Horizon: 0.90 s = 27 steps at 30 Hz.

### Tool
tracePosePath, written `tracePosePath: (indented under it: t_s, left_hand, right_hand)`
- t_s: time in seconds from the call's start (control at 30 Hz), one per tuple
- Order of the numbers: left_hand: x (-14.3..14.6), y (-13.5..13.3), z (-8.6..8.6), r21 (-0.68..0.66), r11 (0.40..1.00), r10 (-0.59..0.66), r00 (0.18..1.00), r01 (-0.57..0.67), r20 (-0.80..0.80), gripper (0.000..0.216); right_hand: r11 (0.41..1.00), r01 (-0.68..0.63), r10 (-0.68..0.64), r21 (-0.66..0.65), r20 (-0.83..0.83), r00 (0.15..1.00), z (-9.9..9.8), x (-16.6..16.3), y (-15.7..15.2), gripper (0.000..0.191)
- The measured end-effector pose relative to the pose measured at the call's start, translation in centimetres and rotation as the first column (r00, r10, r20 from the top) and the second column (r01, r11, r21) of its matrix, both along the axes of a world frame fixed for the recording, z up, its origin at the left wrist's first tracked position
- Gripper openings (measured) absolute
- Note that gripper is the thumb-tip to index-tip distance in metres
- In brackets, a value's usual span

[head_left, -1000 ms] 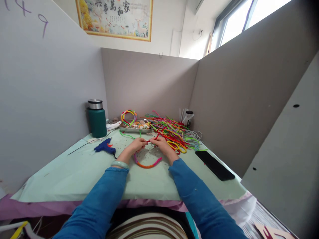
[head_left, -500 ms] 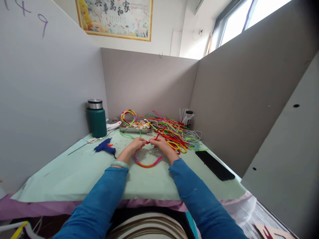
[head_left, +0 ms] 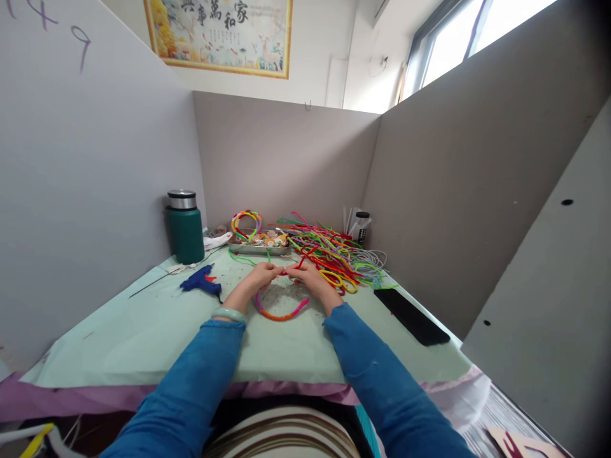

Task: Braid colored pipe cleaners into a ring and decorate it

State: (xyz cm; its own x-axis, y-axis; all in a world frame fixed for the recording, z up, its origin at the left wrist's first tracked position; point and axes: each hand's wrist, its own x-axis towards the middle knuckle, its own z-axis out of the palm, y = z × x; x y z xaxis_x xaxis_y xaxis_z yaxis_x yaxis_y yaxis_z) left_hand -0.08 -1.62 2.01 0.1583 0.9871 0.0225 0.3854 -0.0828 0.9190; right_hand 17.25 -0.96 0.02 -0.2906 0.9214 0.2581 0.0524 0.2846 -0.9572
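A curved band (head_left: 280, 317), wrapped in purple, orange and pink fuzzy pipe cleaner, hangs in a C shape below my hands, its pink end free on the right. My left hand (head_left: 261, 277) pinches the band's upper end, where red shows between my fingertips. Close beside it, my right hand (head_left: 308, 278) is closed on a red pipe cleaner (head_left: 301, 261), whose loose tail sticks up past the fingers. My fingers partly hide where the red strand meets the band.
A blue glue gun (head_left: 201, 280) lies left, near a green bottle (head_left: 186, 228). Behind my hands are a metal tray (head_left: 260, 250) of small pieces, several wrapped hoops (head_left: 247, 226) and a heap of pipe cleaners (head_left: 329, 248). A black phone-like slab (head_left: 411, 317) lies right; grey partitions surround the table.
Both hands stay almost in place, with small finger movements at the red strand. The band has shifted very slightly to the left.
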Motion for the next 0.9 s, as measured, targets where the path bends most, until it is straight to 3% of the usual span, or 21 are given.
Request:
tracePosePath:
  t_s: [0.53, 0.9]
  left_hand:
    - [-0.1, 0.5, -0.4, 0.094, 0.996, 0.005, 0.998, 0.001, -0.065, 0.031]
    - [-0.2, 1.3, -0.7, 0.211, 0.978, 0.026, 0.990, 0.003, -0.137, 0.027]
  right_hand:
    - [0.993, -0.086, 0.083, 0.085, 0.039, 0.996, -0.4, 0.1, -0.2, 0.026]
    - [0.992, -0.071, 0.066, 0.100, 0.048, 0.997, -0.9, 0.2, 0.5, 0.022]
